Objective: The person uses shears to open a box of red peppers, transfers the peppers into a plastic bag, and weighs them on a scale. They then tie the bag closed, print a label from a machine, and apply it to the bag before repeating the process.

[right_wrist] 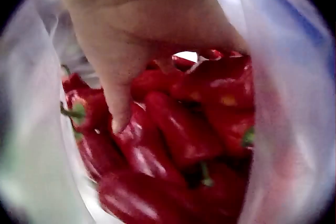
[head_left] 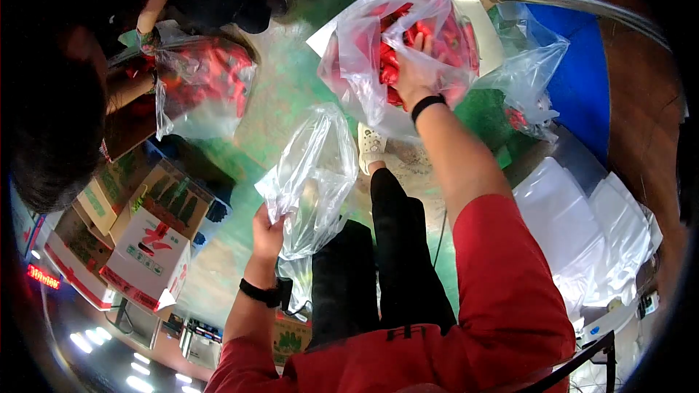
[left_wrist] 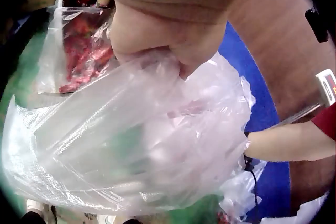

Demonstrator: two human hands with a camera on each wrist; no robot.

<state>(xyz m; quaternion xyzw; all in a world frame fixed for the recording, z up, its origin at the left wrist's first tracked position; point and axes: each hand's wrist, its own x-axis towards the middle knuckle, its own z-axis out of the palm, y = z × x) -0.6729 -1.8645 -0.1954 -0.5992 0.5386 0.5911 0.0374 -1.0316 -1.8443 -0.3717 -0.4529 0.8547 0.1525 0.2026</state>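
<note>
My left hand grips the edge of a clear plastic bag, which hangs loosely in front of my legs. In the left wrist view the bag spreads out below the hand, with no peppers showing in it. My right hand reaches into a large, open plastic bag full of red peppers. Up close in the right wrist view, the thumb lies against one glossy red pepper. The other fingers are hidden there, but from the head they look extended among the peppers.
At the left another person's arms reach to a second bag of red peppers. Cardboard boxes are stacked at the lower left. A stack of white plastic bags lies at the right. A metal rail curves across the upper right.
</note>
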